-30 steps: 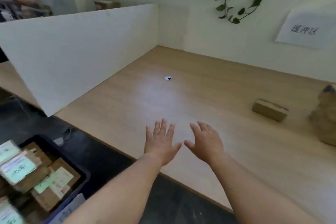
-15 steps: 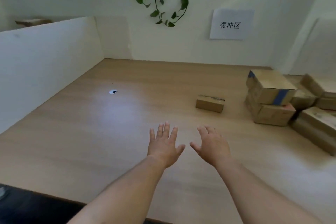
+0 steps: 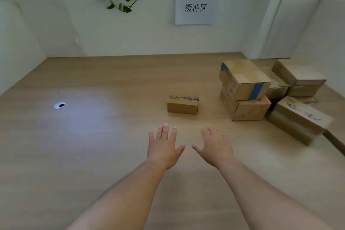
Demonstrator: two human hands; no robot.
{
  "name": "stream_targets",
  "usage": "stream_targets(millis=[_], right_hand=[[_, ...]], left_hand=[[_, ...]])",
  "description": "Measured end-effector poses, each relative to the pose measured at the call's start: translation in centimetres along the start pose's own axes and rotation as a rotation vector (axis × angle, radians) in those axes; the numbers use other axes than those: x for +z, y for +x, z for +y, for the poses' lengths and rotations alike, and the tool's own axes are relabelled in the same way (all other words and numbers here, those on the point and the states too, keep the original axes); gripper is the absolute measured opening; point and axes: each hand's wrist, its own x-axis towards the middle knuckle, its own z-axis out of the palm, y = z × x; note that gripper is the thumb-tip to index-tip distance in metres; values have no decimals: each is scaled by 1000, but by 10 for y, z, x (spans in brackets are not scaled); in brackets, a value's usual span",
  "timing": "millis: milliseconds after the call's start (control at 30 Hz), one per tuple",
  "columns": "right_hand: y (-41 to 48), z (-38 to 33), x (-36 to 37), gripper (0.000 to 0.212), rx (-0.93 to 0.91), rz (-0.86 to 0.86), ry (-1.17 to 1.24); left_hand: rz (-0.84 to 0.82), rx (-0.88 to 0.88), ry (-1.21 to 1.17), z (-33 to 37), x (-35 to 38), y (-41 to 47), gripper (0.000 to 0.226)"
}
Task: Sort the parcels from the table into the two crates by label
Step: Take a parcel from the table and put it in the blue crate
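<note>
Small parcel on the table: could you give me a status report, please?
Open and empty: left hand, right hand. Ahead on table, small parcel untouched. Path to it clear.

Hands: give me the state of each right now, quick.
Left hand: open, fingers spread, holding nothing, above the table.
Right hand: open, fingers relaxed, holding nothing.

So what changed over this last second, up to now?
The view swung right: the crate of parcels dropped out of frame and the parcel pile came in. Nothing was gripped or released. The left hand and right hand stay open, empty, over the table; the small parcel has not moved.
</note>
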Motion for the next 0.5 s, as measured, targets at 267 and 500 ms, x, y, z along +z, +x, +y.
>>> stream_targets(millis=[267,500], right_hand=[[102,7,3,71,82,-45,71],[193,15,13,61,237,-30,218]], left_hand=[[-8,-25,-74,-22,-14,102,72],[56,-42,-185,-40,-19,192,72]])
